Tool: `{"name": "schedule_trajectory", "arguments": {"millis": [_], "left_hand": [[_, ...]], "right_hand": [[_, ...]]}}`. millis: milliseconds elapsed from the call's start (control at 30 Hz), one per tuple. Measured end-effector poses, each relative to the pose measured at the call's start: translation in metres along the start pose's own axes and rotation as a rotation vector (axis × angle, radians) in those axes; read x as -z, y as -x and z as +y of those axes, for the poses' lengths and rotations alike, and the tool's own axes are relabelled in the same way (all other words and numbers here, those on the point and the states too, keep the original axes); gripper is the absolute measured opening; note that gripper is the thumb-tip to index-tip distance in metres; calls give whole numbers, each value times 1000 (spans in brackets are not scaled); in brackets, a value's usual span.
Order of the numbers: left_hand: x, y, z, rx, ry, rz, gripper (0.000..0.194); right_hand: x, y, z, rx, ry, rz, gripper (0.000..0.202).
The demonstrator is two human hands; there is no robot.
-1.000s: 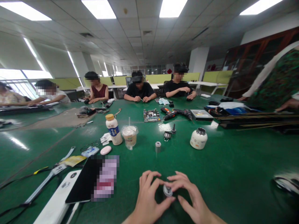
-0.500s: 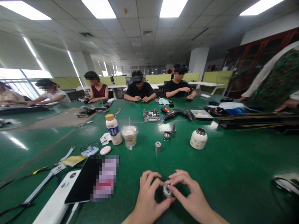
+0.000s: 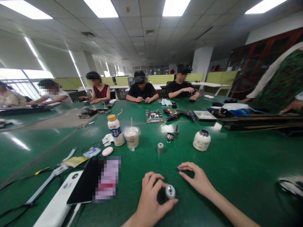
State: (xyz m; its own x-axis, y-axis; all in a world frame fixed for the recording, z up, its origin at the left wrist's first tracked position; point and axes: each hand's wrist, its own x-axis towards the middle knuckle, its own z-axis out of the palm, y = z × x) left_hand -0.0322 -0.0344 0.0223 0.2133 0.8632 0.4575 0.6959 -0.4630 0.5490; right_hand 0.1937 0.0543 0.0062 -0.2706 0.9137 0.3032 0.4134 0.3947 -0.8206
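A small silver metal cylinder (image 3: 170, 192), with dark holes in its round top face, sits between the thumb and fingers of my left hand (image 3: 152, 198). Apart from it, up and to the right, my right hand (image 3: 199, 178) hovers over the green table with thumb and index fingertips pinched together. Whatever lies between those fingertips, if anything, is too small to name. A similar metal cylinder (image 3: 160, 148) stands upright beyond my hands. Behind it are a silver metal part with a ring (image 3: 169, 136) and a dark stepped metal part (image 3: 176, 130).
A white jar (image 3: 202, 140) stands at right; a bottle (image 3: 115, 130) and a lidded drink cup (image 3: 132, 138) stand left. A tablet (image 3: 82, 183) lies near my left arm. Farther back are a circuit board (image 3: 153, 116) and a power drill (image 3: 187, 115). Several people sit around the table.
My right hand has come away from the metal cylinder, moving up and right with its fingertips pinched. My left hand stays around the cylinder, whose top face now shows uncovered.
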Motion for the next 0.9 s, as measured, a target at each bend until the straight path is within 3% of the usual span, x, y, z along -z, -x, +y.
{"name": "schedule_trajectory", "arguments": {"millis": [200, 333, 433, 600, 800, 900], "left_hand": [[1, 0, 1, 1, 8, 3, 30], [-1, 1, -1, -18, 7, 6, 28], [-2, 1, -2, -34, 2, 14, 26], [-2, 0, -2, -39, 4, 37, 25], [-2, 2, -2, -22, 29, 44, 36], [-2, 2, -3, -32, 63, 64, 36]], "right_hand": [[-3, 9, -39, -9, -71, -14, 9], [-10, 25, -70, 39, -73, -108, 5], [-15, 32, -80, 64, -39, -152, 9], [-19, 34, -77, 101, -8, -147, 8], [-24, 37, -62, 108, -75, 52, 4], [-25, 40, -55, 111, -160, 8, 11]]}}
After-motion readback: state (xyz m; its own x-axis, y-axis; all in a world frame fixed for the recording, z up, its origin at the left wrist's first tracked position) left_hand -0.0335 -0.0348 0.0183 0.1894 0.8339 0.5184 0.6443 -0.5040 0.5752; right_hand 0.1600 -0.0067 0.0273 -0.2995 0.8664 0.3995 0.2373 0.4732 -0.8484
